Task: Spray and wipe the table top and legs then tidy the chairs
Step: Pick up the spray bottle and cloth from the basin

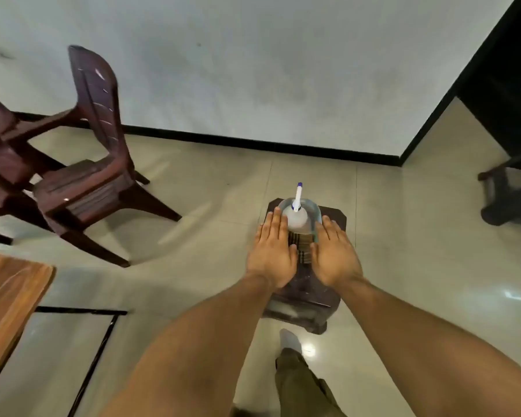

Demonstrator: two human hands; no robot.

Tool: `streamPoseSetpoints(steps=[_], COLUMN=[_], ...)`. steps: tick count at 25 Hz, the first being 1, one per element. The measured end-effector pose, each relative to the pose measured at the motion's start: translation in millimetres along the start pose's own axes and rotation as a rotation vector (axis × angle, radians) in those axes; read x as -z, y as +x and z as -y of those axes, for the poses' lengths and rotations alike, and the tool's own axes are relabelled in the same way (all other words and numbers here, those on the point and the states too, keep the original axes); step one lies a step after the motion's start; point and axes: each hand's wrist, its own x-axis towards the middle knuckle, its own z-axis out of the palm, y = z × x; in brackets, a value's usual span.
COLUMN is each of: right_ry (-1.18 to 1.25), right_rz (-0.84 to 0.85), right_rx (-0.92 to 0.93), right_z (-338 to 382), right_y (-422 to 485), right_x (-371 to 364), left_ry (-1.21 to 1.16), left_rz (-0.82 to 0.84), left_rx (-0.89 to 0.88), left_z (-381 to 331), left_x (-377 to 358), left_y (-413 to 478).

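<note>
Left hand [271, 251], right hand [335, 254]: fingers straight, holding nothing
Spray bottle [297, 221] between them, perhaps touched; plastic chairs [94, 188] at ten o'clock

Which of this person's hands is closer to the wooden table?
Left. The left hand is beside the spray bottle, on the side facing the wooden table, which lies off to its left. The right hand is on the bottle's other side, farther from the table.

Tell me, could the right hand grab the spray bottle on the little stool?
Probably yes: the open right hand is right beside the spray bottle on the stool, with nothing between them.
</note>
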Motion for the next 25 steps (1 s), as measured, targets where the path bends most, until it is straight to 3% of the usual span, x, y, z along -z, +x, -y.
streamPoseSetpoints(steps=[4, 6, 8, 11, 15, 21, 25], right_ry=[0.336, 0.465, 0.572, 0.521, 0.58, 1.165, 1.525], right_rz=[0.26, 0.339, 0.325, 0.292, 0.267, 0.263, 0.131], right_rx=[-0.435, -0.552, -0.621, -0.726, -0.75, -0.637, -0.658], right_z=[-38, -46, -48, -55, -56, -48, -36], right_y=[54, 75, 87, 95, 91, 97, 93], right_x=[-34, -63, -89, -117, -117, -68, -36], left_ry=[-0.248, -0.383, -0.468, -0.488, -0.561, -0.623, -0.736], left_rz=[0.099, 0.112, 0.118, 0.139, 0.088, 0.109, 0.012], left_rx=[0.277, 0.393, 0.445, 0.446, 0.451, 0.452, 0.472], left_z=[-3, 2, 10, 18, 22, 32, 38], left_x=[-26, -45, -64, -94, -108, -99, -63], left_y=[73, 110, 142, 179, 205, 206, 189])
